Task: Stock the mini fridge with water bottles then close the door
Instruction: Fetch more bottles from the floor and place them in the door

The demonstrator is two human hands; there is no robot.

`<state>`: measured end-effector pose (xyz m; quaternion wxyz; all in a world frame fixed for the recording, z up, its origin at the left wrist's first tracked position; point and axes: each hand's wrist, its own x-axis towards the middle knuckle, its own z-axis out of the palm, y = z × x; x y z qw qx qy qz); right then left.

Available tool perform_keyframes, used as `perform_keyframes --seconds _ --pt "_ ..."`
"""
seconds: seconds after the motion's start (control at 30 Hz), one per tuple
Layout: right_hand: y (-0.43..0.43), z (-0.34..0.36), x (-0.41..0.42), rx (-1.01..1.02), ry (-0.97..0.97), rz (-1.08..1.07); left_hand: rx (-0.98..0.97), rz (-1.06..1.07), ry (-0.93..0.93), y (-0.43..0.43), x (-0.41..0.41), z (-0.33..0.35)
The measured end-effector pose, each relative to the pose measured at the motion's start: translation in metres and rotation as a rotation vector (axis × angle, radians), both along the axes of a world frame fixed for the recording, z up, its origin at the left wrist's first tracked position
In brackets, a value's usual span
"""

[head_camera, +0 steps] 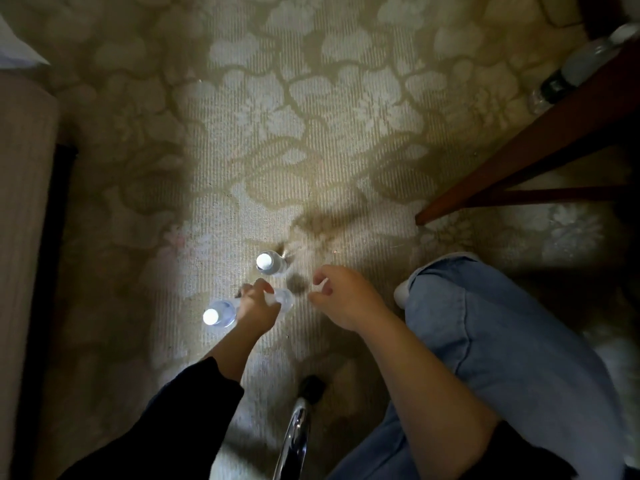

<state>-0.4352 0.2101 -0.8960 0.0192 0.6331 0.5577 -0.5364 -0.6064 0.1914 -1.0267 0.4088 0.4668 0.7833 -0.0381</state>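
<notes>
**Left hand on a bottle, right hand free**

Nearest you, on the near side of the middle bottle (284, 299), a chrome leg (294, 431) stands on the patterned carpet (311, 150). Your jeans knee (485, 323) rises to that bottle's right. Your left hand (258, 306) curls over the middle bottle and grips it from above, hiding its cap. Your right hand (341, 296) hangs just right of that bottle, fingers loosely curled, holding nothing. Just left of the middle bottle, beside your wrist, the left bottle (223, 311) stands upright with a white cap. Just beyond the middle bottle, the far bottle (272, 265) stands upright too. Well beyond it and to the right, a wooden furniture leg (519, 157) slants across the carpet. Past that, the stray bottle (581, 67) lies on its side.
</notes>
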Motion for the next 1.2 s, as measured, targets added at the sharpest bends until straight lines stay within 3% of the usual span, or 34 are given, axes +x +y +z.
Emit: perform_keyframes --seconds 0.27,0.43,0.83,0.97,1.2 --pt "-0.029 0.038 0.016 0.165 -0.045 -0.042 0.528 -0.248 -0.281 -0.011 0.022 0.129" --pt "-0.056 0.082 0.027 0.361 0.115 -0.160 0.717 -0.497 -0.414 -0.016 0.035 0.228" --pt "-0.126 0.225 0.058 0.752 0.250 -0.435 0.824 -0.721 -0.759 -0.037 0.089 0.404" --pt "-0.148 0.259 0.074 0.842 0.330 -0.541 0.812 -0.680 -0.938 -0.054 0.099 0.430" --pt "-0.193 0.324 0.109 1.045 0.378 -0.740 0.660 -0.846 -0.940 -0.084 0.121 0.441"
